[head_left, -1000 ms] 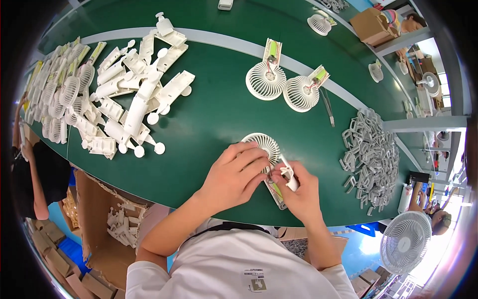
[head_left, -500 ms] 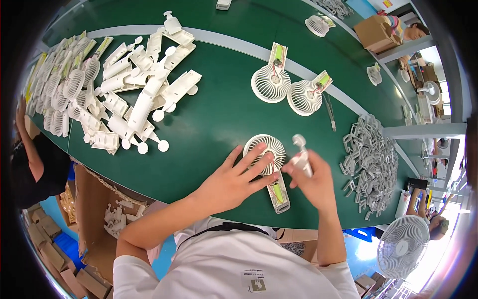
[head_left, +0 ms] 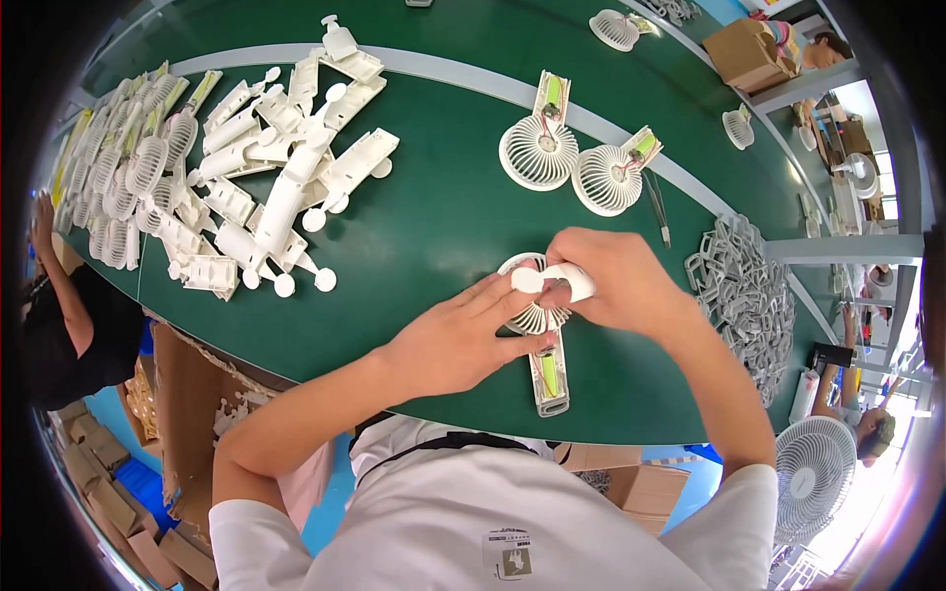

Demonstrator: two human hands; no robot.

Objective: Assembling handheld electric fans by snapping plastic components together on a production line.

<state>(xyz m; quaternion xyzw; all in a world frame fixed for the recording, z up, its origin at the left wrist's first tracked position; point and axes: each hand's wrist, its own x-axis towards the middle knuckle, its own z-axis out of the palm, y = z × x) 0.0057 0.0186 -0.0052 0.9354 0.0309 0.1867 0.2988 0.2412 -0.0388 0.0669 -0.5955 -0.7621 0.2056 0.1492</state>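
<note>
Fan body point(head_left: 549, 370) lies on green tabletop point(head_left: 434, 222) — cardboard boxes point(head_left: 185, 399) below.

The table point(head_left: 434, 217) is dark green. The fan body point(head_left: 539, 319) is white, with thin ribs like rays, and its battery point(head_left: 549, 376) is light green. The cover piece point(head_left: 574, 280) is white also. The clips point(head_left: 746, 300) are grey, the shirt point(head_left: 443, 512) is white.
</note>
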